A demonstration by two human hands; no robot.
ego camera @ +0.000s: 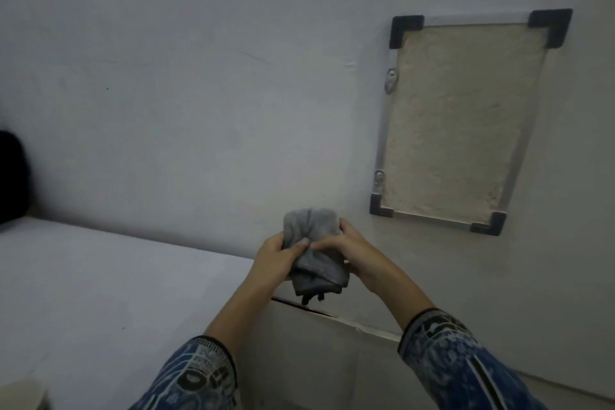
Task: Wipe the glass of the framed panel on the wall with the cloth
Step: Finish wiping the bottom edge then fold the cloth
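- The left hand and right hand are both gripping the bunched grey cloth, with fingers curling round it and thumbs pinching its front.
- The framed panel is hanging on the wall at two o'clock from the cloth, apart from it.
- Patterned blue sleeves are covering both forearms.

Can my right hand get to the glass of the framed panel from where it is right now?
Probably yes. The right hand, gripping the cloth together with the left hand, sits below and left of the framed panel; only bare wall shows between them, nothing in the way.
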